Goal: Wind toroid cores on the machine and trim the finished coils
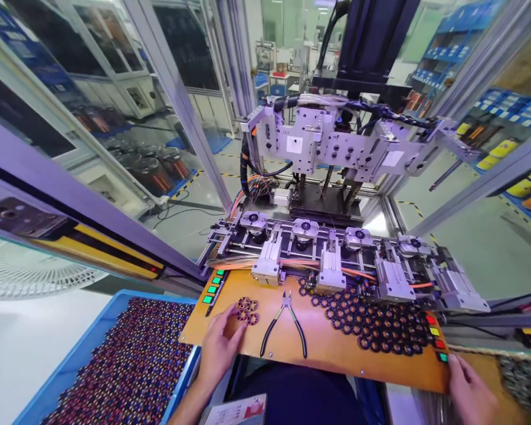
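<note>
My left hand (221, 341) rests on the left part of the orange work panel (336, 354), thumb and fingers apart. Its fingertips are beside a small cluster of wound ring cores (248, 310), touching or nearly touching the closest ones. My right hand (471, 389) is at the panel's right end, fingers stretched out and holding nothing visible. Its fingertips lie close to a lit green button (443, 358); whether they press it I cannot tell. Between the hands, diagonal cutters (287, 321) lie with their handles spread. Many dark ring cores (380, 324) cover the panel's right half.
Behind the panel stands a row of metal clamping fixtures (305, 227) under a machine head (336, 141). Left of me, a blue bin (62, 372) is full of ring cores. Green buttons (210, 290) line the panel's left edge. Frame posts (186, 106) rise on both sides.
</note>
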A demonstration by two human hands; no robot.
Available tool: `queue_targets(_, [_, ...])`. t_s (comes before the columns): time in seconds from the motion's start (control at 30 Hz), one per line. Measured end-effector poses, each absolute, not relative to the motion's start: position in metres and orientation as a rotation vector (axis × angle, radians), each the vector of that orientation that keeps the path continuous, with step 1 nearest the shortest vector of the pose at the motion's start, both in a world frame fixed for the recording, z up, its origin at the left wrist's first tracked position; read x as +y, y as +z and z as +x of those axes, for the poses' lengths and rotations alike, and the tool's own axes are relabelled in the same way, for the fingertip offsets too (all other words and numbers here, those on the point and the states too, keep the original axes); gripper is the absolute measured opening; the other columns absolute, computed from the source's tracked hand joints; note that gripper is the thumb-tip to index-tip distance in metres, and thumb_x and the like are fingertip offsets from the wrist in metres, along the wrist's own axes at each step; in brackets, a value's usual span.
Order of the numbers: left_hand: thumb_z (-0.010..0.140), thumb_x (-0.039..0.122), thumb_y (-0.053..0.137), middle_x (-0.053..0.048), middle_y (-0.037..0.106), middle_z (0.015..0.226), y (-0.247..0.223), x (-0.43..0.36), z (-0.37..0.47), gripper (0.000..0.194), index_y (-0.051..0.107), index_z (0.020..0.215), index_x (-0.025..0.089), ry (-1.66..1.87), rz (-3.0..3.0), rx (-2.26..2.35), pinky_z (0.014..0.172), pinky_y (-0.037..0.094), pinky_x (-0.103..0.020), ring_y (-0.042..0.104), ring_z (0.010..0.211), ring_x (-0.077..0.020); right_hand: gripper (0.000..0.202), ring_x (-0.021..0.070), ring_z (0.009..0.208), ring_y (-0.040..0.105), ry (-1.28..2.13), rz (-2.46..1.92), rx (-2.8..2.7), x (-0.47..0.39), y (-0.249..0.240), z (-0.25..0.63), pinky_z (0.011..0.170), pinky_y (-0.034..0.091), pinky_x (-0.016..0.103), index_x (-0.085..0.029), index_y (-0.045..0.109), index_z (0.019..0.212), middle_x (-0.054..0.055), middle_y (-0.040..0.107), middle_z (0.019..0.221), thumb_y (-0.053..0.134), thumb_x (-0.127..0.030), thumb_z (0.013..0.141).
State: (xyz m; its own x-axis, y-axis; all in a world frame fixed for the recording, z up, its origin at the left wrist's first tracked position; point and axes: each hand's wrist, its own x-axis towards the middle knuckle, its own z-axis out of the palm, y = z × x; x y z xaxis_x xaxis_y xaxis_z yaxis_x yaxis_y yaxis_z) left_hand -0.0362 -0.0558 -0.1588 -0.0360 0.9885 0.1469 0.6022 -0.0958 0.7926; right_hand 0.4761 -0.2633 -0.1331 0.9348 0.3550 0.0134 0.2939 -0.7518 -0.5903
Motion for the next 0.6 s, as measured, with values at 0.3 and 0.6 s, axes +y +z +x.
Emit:
queue_targets(0.3, [0.08, 0.055, 0.061, -0.011, 0.07, 0.093, -0.168, -0.067, -0.039, 0.055, 0.062, 0.118, 0.016, 1.061, 1.818, 1.745, 0.089, 0.055, -0.049, 0.068, 0.09, -0.0294, 0.074, 0.038, 0.095, 0.069, 0.311, -2.519, -0.261, -0.259, -0.14, 0.475, 0.079, 0.056, 0.043, -0.007, 0.073, 0.114, 0.016, 0.075, 0.099, 0.054, -0.06, 0.066])
queue_targets(0.6, [0.078, 0.06, 0.061, -0.012, 0.073, 0.1, -0.176, -0.059, -0.034, 0.064, 0.058, 0.123, 0.015, 1.117, 1.819, 1.736, 0.09, 0.055, -0.051, 0.069, 0.097, -0.0327, 0.04, 0.039, 0.078, 0.069, 0.292, -2.6, -0.325, -0.242, -0.125, 0.485, 0.066, 0.053, 0.043, -0.018, 0.074, 0.071, 0.016, 0.07, 0.067, 0.053, -0.05, 0.079])
